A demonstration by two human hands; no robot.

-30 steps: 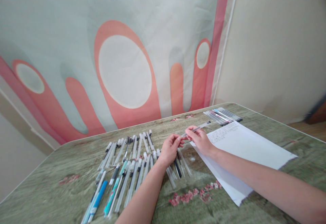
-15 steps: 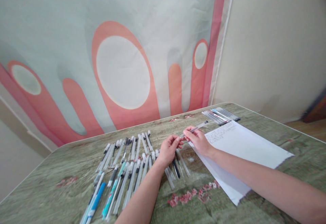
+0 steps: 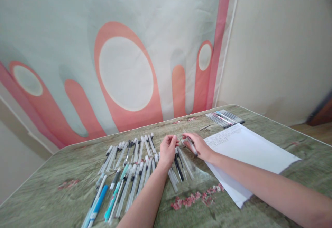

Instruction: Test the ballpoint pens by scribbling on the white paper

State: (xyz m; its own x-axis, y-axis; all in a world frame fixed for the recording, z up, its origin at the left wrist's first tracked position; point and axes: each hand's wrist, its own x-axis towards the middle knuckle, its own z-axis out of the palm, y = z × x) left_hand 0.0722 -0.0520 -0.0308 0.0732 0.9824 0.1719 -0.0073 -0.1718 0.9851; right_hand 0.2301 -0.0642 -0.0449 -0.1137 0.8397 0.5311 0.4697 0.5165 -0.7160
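My right hand (image 3: 199, 145) grips a clear pen (image 3: 192, 146), which slants with its dark end toward me. Close by on the left, my left hand (image 3: 168, 149) has thumb and fingers pinched together; whatever may be between them is too small to make out. Below both hands lie several clear pen barrels (image 3: 186, 163) and a black pen (image 3: 178, 167). To the right, a sheet of paper (image 3: 254, 152) with handwriting at its top rests partly under my right forearm.
Two rows of capped pens (image 3: 127, 183) cover the left side of the wood-patterned table (image 3: 52, 172). A blue pen (image 3: 99, 202) lies at the near left. Several thin pens (image 3: 225, 118) sit side by side at the far right, behind the paper. A patterned hanging (image 3: 124, 76) is behind the table.
The pen has swung round in my right hand, so its dark end now points toward me instead of away. My hands have parted slightly, and the left one no longer touches the pen.
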